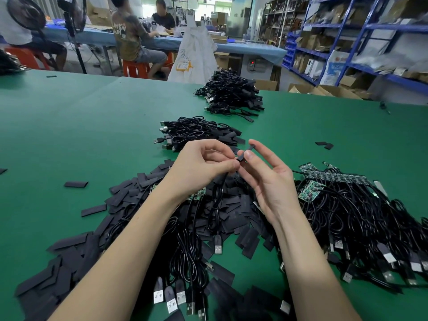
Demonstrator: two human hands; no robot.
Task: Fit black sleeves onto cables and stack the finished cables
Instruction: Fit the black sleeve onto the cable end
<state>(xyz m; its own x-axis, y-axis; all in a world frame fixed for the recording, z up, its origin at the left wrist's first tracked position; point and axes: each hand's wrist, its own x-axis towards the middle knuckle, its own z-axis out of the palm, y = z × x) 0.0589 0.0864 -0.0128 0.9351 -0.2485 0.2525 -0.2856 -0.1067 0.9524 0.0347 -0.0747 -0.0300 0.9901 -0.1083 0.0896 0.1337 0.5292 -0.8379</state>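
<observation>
My left hand (203,167) pinches the end of a black cable (216,205) that hangs down to a USB plug on the table. My right hand (266,179) pinches a black sleeve (246,152) between thumb and index finger, its lower end meeting the cable end at my left fingertips. Beneath both hands lies a heap of flat black sleeves (129,193). To the right sits a pile of cables with green circuit boards (347,205). Beyond my hands are two stacks of sleeved cables, a near stack (196,133) and a far stack (231,93).
The green table (69,126) carries stray sleeves at left (76,184) and at right (324,144). More USB plugs (176,295) lie near the front edge. People sit at a blue table (243,48) behind; blue shelving (347,42) stands at right.
</observation>
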